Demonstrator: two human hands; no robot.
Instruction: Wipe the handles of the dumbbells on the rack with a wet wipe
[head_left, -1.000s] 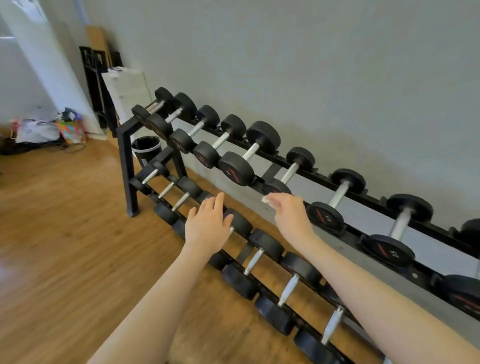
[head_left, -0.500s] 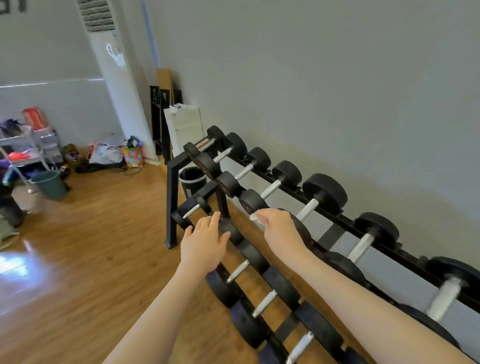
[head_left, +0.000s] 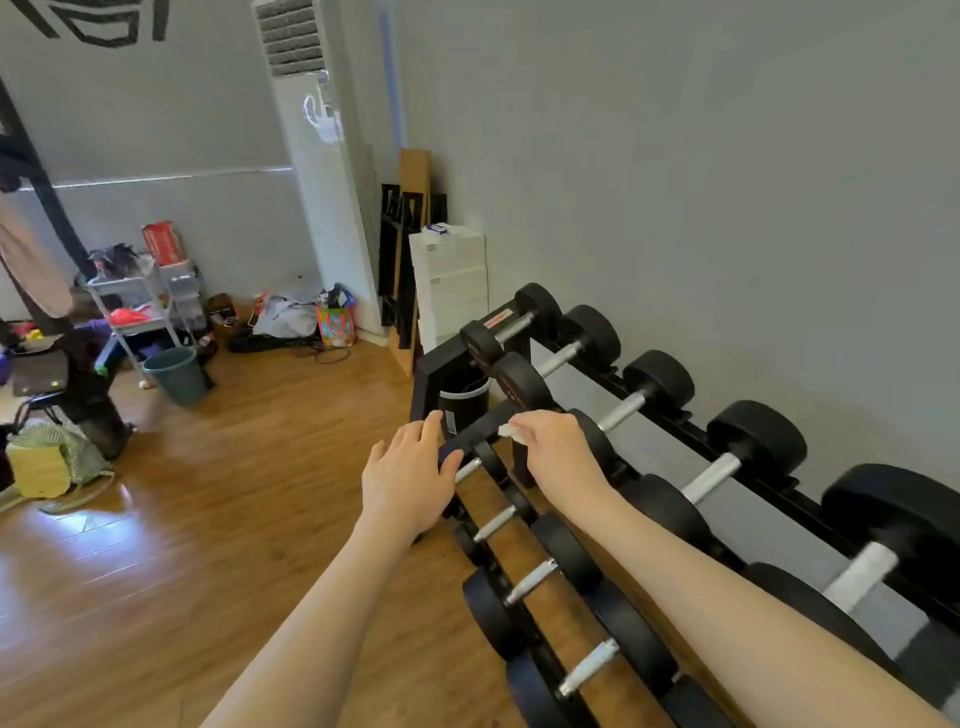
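Both arms were stretched out toward the end of the black metal two-tier dumbbell rack (head_left: 470, 434). Left hand (head_left: 408, 480) was flat, fingers relaxed and spread over the rack's end frame. Right hand (head_left: 553, 449) had its grip curled, pinching a small white wet wipe (head_left: 508, 431) at the fingertips, just beside the black round-headed dumbbells with silver handles (head_left: 621, 410) on the top tier

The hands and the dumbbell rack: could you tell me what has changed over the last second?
Both hands have travelled along the rack to its far end. The right hand still pinches the wet wipe; the left hand stays open.
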